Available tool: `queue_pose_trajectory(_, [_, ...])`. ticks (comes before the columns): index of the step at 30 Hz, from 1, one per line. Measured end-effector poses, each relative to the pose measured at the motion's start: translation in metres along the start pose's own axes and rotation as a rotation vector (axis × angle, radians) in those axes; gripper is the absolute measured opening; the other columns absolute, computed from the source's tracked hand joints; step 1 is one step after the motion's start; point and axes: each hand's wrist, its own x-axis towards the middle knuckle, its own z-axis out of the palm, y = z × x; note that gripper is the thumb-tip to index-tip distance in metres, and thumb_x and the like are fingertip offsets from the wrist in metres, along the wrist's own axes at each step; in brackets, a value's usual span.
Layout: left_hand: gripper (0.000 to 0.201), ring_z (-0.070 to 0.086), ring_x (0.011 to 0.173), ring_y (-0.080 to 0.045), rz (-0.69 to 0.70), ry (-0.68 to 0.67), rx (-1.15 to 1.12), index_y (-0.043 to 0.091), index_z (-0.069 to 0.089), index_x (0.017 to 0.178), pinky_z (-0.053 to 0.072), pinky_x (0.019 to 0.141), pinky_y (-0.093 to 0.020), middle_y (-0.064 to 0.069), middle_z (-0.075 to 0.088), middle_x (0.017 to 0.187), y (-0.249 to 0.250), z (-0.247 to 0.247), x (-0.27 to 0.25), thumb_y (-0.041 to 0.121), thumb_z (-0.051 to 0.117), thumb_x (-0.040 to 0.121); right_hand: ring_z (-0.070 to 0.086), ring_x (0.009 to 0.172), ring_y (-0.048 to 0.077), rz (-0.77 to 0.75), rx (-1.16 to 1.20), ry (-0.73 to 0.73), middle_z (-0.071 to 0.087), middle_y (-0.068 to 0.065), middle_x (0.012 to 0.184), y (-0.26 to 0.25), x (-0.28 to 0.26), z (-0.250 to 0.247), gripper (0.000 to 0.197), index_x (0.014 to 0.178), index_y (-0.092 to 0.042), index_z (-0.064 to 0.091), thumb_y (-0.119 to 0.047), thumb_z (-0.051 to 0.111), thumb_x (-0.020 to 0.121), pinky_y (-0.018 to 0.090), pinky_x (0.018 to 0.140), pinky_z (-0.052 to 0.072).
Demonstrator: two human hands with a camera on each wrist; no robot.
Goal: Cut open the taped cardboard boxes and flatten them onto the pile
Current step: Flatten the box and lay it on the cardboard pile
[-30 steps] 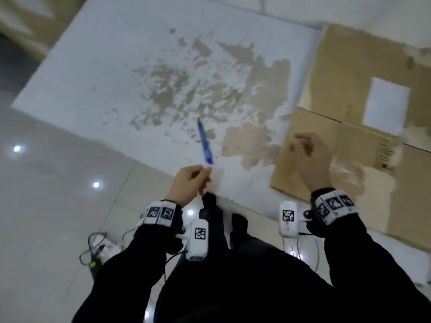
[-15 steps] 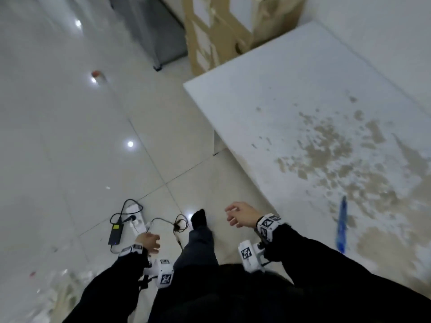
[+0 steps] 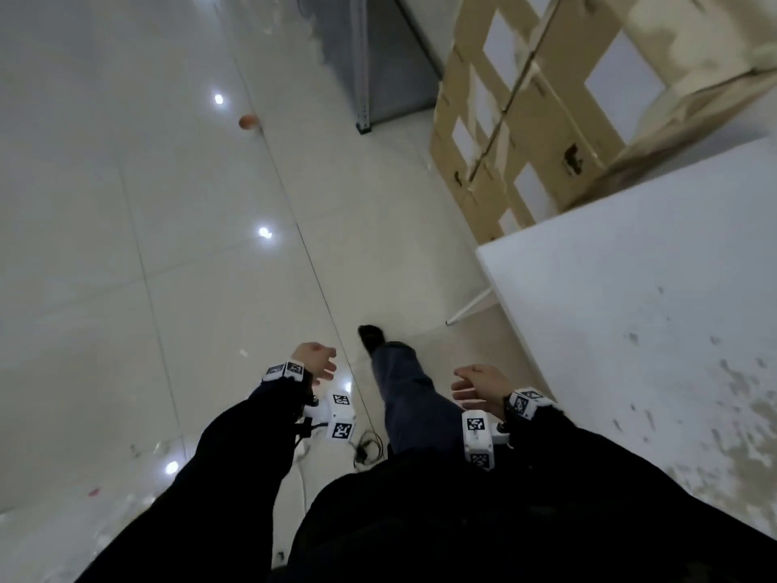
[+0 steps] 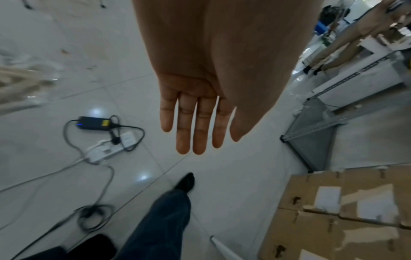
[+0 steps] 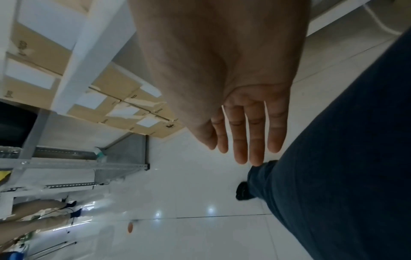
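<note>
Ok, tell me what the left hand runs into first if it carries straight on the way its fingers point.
Probably nothing but the tiled floor. The left hand is empty, fingers straight, aimed at bare tile between the power strip and the stacked cardboard boxes. Depth is uncertain.

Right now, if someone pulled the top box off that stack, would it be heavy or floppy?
The top box looks stiff, since its edges are square. It is probably awkward for one hand, being wide. Its weight cannot be told, because it is closed.
</note>
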Motion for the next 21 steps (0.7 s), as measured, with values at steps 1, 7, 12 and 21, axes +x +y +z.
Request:
queue_pose_trajectory(1, [0.016,0.051,0.058,-0.020,0.030,-0.001,0.012,0.007,0.053,0.090,0.028,0.056,-0.024,-0.008,0.055,0.068,0.024,-0.008,0.010,0.019,0.046,0.099,0.057,0.064,0.020,0.004,0.018,-0.002,0.058,0.010,0.079,-0.021,0.011,0.004,0.012,0.105,-0.007,0.052,-0.015,0.049,0.097,0.028,0.057,0.047])
queue_pose_trajectory(7, [0.016,0.056,0.060,-0.019,0.138,0.033,0.049,0.006,0.055,0.096,0.035,0.056,-0.024,-0.006,0.059,0.070,0.146,-0.081,0.051,0.020,0.048,0.098,0.055,0.065,0.021,0.036,0.204,0.028,0.056,0.010,0.075,-0.153,0.058,0.023,0.012,0.102,-0.004,0.052,-0.014,0.047,0.098,0.028,0.054,0.045])
queue_pose_trajectory(12, [0.016,0.056,0.061,-0.020,0.145,0.092,0.058,0.007,0.058,0.097,0.036,0.059,-0.025,-0.007,0.060,0.072,0.211,-0.138,0.082,0.020,0.049,0.098,0.056,0.067,0.019,-0.027,0.209,0.028,0.058,0.008,0.077,-0.243,0.071,0.032,0.013,0.105,-0.007,0.053,-0.015,0.047,0.097,0.028,0.062,0.044])
queue_pose_trajectory(21, [0.018,0.056,0.064,-0.021,0.093,0.039,0.246,0.005,0.058,0.099,0.031,0.059,-0.025,-0.009,0.060,0.075,0.359,-0.192,0.162,0.021,0.049,0.098,0.059,0.072,0.021,-0.132,0.470,0.075,0.060,0.009,0.082,-0.369,0.118,0.016,0.016,0.106,-0.006,0.055,-0.019,0.051,0.097,0.030,0.066,0.047])
